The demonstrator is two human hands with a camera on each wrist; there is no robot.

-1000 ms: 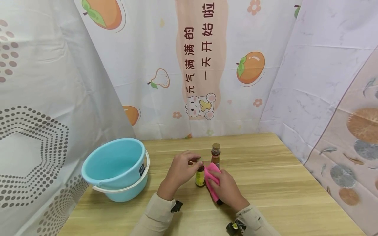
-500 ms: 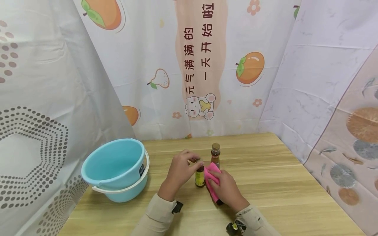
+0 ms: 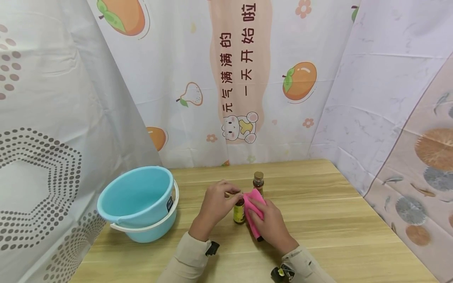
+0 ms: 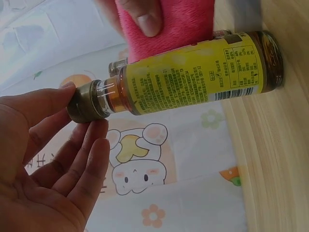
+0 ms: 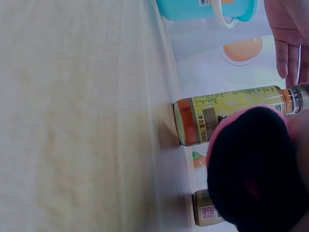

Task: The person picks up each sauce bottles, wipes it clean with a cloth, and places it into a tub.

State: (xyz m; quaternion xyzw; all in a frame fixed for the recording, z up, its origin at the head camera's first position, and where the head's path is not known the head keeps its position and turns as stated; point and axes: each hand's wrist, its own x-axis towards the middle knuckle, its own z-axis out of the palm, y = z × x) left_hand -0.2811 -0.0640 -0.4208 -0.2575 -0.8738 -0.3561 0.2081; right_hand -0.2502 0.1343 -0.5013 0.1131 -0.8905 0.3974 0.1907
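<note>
A small glass bottle [image 3: 239, 214] with a yellow label and dark contents stands upright on the table. My left hand [image 3: 217, 206] pinches its bronze cap [image 4: 88, 102] between thumb and fingers, the other fingers loosely spread below in the left wrist view. Bunched in my right hand [image 3: 273, 228] is a bright pink plush cloth [image 4: 178, 34], laid against the bottle's right side and over the label's edge. The right wrist view shows the cloth's black part [image 5: 251, 159] in front of the yellow label. A second glass bottle [image 3: 258, 182] with a gold cap stands behind, its lower part hidden by the cloth.
Two light blue buckets [image 3: 138, 196], one nested in the other, stand at the table's left with a white handle [image 3: 148, 227] hanging down. The wooden table [image 3: 332, 220] meets printed curtains [image 3: 191, 129] at the back and sides.
The pink cloth in my right hand has shifted slightly up and left along the bottle, covering more near its neck. My left hand stays at the cap.
</note>
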